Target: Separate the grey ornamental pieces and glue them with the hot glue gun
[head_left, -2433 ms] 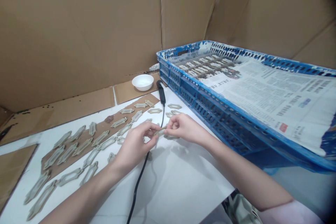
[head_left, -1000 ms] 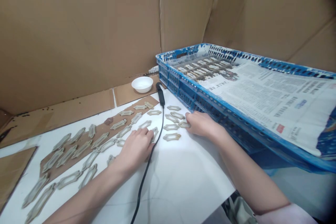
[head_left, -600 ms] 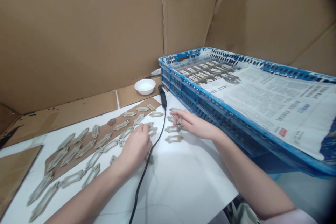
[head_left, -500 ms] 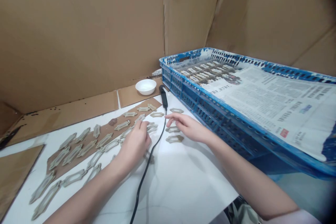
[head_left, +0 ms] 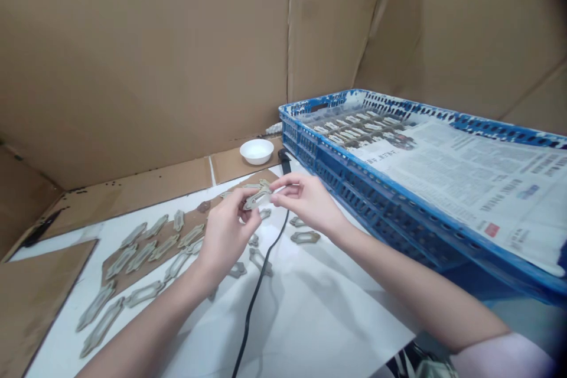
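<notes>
Between my two hands I hold a small pale metal label frame [head_left: 258,195] with an oblong opening, raised above the work surface. My left hand [head_left: 227,230] pinches its left end with thumb and fingers. At the other end, the fingertips of my right hand [head_left: 305,198] are closed on it. Several like frames lie below, such as one [head_left: 305,237] under my right wrist and one [head_left: 144,293] beyond my left forearm. A brown cardboard piece [head_left: 170,250] carries more of them. The frames right under my hands are partly hidden.
A white bowl [head_left: 257,152] stands at the back. At right is a blue plastic crate [head_left: 328,162] with rows of frames and a newspaper [head_left: 478,171] over part of them. A black cable [head_left: 253,301] crosses the white sheet [head_left: 310,319]. Cardboard walls [head_left: 199,71] rise behind.
My left hand has lifted a label frame off the surface. My right hand has moved left and up to meet it and now grips its other end. The view has shifted slightly.
</notes>
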The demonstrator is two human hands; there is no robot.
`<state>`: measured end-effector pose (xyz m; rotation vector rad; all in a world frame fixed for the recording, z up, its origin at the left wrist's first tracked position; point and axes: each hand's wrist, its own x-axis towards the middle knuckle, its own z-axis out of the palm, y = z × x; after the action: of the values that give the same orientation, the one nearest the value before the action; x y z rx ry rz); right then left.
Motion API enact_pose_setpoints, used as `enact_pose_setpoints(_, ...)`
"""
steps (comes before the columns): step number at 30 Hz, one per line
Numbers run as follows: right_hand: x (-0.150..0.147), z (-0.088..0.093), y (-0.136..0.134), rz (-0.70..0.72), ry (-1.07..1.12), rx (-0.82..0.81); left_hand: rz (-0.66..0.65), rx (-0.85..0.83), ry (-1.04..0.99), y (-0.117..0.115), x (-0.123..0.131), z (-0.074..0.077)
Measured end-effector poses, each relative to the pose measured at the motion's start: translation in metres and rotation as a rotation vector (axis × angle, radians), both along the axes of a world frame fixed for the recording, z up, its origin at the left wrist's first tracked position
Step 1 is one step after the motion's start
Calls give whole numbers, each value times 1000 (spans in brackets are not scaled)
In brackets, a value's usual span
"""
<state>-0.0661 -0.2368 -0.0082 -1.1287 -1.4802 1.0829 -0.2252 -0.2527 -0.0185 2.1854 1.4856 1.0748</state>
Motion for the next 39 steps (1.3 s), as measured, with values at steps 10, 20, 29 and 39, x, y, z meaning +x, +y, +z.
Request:
enact_pose_setpoints(10,-22,16,4,-93,-271,313,70,60,-79,-3,-3,8)
enact_pose_setpoints(20,-30,15,14,-76,-255,314,123,31,-168,1,-6,8)
enact_pose_setpoints(29,-34,6,23,-172,-323,424,30,-116,-449,4,-9,4)
enact_pose_setpoints(39,-41,-23,32,57,41,-20,16,-351,-645,24,-20,3)
